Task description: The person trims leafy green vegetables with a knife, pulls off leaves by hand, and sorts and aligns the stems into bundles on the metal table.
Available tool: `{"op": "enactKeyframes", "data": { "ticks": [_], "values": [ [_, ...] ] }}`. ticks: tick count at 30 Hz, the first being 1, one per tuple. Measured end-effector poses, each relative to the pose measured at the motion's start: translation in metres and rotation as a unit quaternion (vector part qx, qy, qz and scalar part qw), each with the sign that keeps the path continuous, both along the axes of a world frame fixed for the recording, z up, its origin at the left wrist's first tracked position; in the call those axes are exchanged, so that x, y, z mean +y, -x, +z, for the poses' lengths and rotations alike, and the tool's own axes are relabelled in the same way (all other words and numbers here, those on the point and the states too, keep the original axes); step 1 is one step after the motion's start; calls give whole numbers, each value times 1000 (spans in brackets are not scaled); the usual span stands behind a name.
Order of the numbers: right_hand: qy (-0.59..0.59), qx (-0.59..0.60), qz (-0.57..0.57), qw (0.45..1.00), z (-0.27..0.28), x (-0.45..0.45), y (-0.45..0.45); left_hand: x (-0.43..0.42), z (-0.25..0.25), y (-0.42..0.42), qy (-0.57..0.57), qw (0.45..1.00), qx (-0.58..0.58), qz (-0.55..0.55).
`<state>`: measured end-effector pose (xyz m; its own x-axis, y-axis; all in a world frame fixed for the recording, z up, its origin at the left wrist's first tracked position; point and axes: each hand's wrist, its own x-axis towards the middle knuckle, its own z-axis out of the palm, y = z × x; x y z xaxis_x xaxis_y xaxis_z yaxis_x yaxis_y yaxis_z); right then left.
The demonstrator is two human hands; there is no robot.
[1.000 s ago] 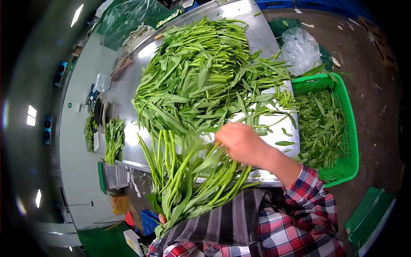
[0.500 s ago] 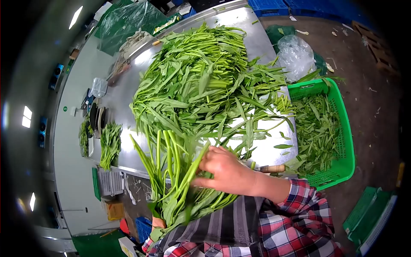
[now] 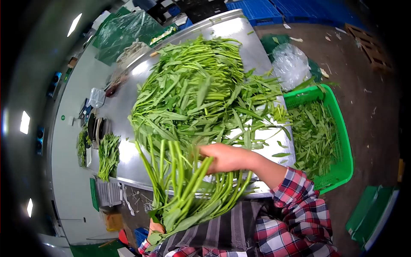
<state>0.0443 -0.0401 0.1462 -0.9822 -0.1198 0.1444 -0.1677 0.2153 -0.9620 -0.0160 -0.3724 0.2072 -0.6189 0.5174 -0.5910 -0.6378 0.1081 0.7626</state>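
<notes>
My left hand (image 3: pixel 156 226), low in view and mostly covered by leaves, is closed around a bunch of water spinach (image 3: pixel 177 175). Its pale green stems point up and away from me; the leaves hang over my striped apron. My right hand (image 3: pixel 222 156) is just beyond those stems, at the near edge of a large water spinach pile (image 3: pixel 192 90). Blur and stems hide its fingertips, so whether they grip anything cannot be made out. The pile lies on a shiny metal table (image 3: pixel 124 156), with loose stalks and leaves spread along its right side.
A green crate (image 3: pixel 347 147) holding loose leaves stands against the table's right side. Clear plastic (image 3: pixel 292 62) lies behind it. A smaller bunch of greens (image 3: pixel 108 155) rests at the table's left edge. Blue pallets (image 3: pixel 257 12) are at the back.
My right hand has moved from beside the held stems towards the pile. More held stems show on the right of the bunch. A wooden handle near my right forearm is now out of sight.
</notes>
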Motion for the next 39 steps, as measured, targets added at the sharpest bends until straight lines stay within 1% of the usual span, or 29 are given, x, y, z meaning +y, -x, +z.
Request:
{"op": "enactKeyframes", "data": {
  "ticks": [1,3,4,5,6,7,9,11,12,13,15,17,18,19,21,22,23,24,25,27,29,30,31,33,34,35,36,37,39],
  "values": [
    [13,-8,-25,1000,2,4,-4,0,6,6,1,999,26,-37],
    [26,-22,-78,996,5,19,-19,2,13,25,-8,981,95,-172],
    [-7,41,-106,993,6,26,-27,9,13,40,-26,946,116,-301],
    [-33,100,-134,985,6,30,-37,15,12,55,-57,891,148,-426],
    [-34,57,-120,991,15,36,-47,23,12,70,-100,824,180,-527],
    [-33,36,-162,986,15,39,-54,27,16,72,-105,791,179,-575],
    [-25,-49,-295,954,18,69,-63,33,21,76,-68,779,149,-606],
    [56,-32,-246,967,14,97,-66,38,18,81,-53,783,123,-608],
    [98,-12,-187,977,27,93,-66,39,16,82,-56,786,112,-605],
    [71,-21,-110,991,46,86,-59,39,13,84,-63,783,108,-609],
    [-2,102,48,994,49,70,-38,38,8,85,-72,777,108,-615],
    [-17,41,109,993,41,53,-21,36,6,83,-81,778,126,-610],
    [28,49,154,987,40,45,-8,30,3,85,-87,782,126,-604],
    [99,21,179,979,38,37,-2,24,-1,87,-94,785,126,-599],
    [264,-30,202,943,39,29,1,12,-5,87,-60,802,109,-584],
    [294,-63,208,931,40,30,1,9,-1,83,-52,830,91,-548],
    [271,-38,196,942,36,29,2,9,5,72,-30,865,77,-494],
    [243,-47,171,954,37,32,-1,9,12,62,-12,897,64,-437],
    [211,-56,146,965,42,37,-6,13,16,50,7,929,11,-370],
    [64,-61,48,995,43,50,-16,19,26,27,30,974,-82,-208],
    [79,-57,-81,992,37,68,-26,9,21,26,35,975,-85,-204],
    [-96,11,-156,983,25,84,-27,9,20,26,36,970,-80,-225],
    [-266,80,-229,933,16,93,-27,8,22,23,34,972,-86,-214],
    [-298,204,-287,887,41,72,-30,10,25,21,29,974,-96,-200],
    [-311,262,-317,857,59,58,-31,10,23,24,32,966,-117,-229],
    [-302,326,-242,862,74,47,-29,17,28,24,31,963,-142,-226],
    [-301,354,-167,870,89,30,-28,28,35,21,30,959,-169,-224],
    [-271,331,-100,898,93,9,-25,34,37,18,26,955,-194,-223],
    [-339,215,31,915,92,-7,-17,27,27,34,24,927,-152,-342]
  ]
}}
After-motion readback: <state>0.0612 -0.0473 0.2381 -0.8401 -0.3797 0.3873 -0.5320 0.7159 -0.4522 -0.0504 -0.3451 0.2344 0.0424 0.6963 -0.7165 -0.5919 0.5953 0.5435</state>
